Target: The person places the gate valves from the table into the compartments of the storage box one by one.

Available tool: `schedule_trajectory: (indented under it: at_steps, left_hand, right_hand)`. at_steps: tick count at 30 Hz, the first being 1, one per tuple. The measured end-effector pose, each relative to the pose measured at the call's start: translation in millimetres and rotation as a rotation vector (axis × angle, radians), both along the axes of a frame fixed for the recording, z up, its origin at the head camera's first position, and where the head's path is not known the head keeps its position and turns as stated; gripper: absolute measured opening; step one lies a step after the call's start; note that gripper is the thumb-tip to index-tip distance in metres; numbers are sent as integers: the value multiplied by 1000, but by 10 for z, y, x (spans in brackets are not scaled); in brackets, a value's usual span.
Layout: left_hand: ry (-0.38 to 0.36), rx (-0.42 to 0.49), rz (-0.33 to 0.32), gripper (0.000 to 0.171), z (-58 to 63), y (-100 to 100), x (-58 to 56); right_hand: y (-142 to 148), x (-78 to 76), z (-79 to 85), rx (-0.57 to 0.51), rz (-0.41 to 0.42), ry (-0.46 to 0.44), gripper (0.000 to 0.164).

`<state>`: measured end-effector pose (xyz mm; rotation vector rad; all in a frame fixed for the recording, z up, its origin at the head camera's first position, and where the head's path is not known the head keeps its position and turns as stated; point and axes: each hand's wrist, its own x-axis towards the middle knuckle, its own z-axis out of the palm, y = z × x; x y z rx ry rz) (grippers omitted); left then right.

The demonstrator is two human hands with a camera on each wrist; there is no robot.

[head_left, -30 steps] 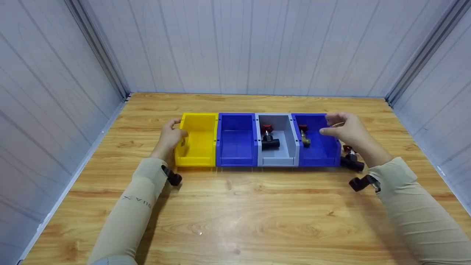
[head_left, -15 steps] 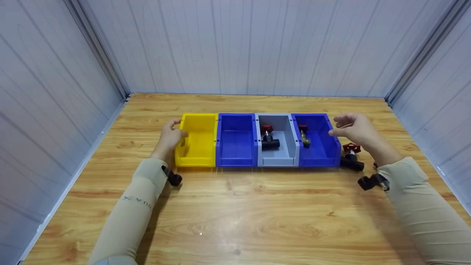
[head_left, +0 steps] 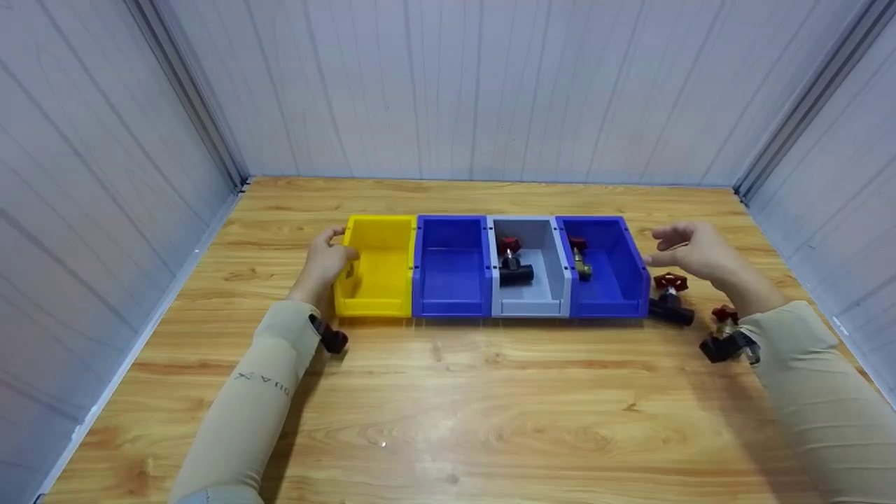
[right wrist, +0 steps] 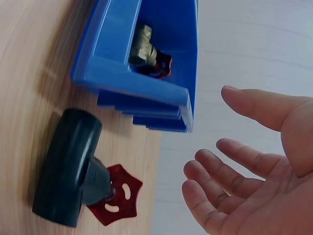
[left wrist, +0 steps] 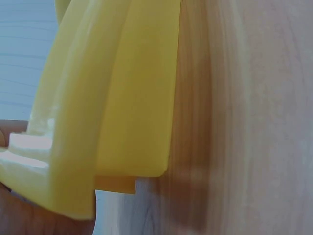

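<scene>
My left hand (head_left: 327,264) grips the left wall of the yellow bin (head_left: 378,308), with the thumb inside and fingers behind the wall. Next to it in the joined row come a blue bin (head_left: 451,280), a grey bin (head_left: 539,294) and another blue bin (head_left: 616,280). The grey bin holds a black valve with a red handwheel (head_left: 516,273); a brass valve (head_left: 582,266) lies in the right blue bin. My right hand (head_left: 700,250) hangs beside that bin's right wall, fingers loosely spread and holding nothing.
Right of the row, a black tee-shaped valve (right wrist: 68,166) with a red handwheel lies on the wooden table (head_left: 490,406). Another valve with a red handwheel (head_left: 724,315) is partly hidden by the right wrist camera. White panel walls (head_left: 448,91) enclose the back and sides.
My right hand has come off the right blue bin's wall and moved to the right, uncovering the valves beside it. The left hand and the bins have stayed in place.
</scene>
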<state>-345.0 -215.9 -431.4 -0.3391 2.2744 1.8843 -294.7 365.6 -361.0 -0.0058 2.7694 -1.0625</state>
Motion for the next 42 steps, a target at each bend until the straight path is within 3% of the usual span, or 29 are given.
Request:
schedule_trajectory:
  at_steps: [22,30,42]
  left_hand:
    - [-10,53,3,65,10,-6,28]
    - [18,19,-19,66,-3,-10,-5]
    - [18,0,-14,66,-8,-15,-25]
  right_hand:
    - [330,-56,-87,132,128,-146,68]
    - [421,-66,-183,169,216,-199,71]
    - [438,-83,-233,228,250,-263,80]
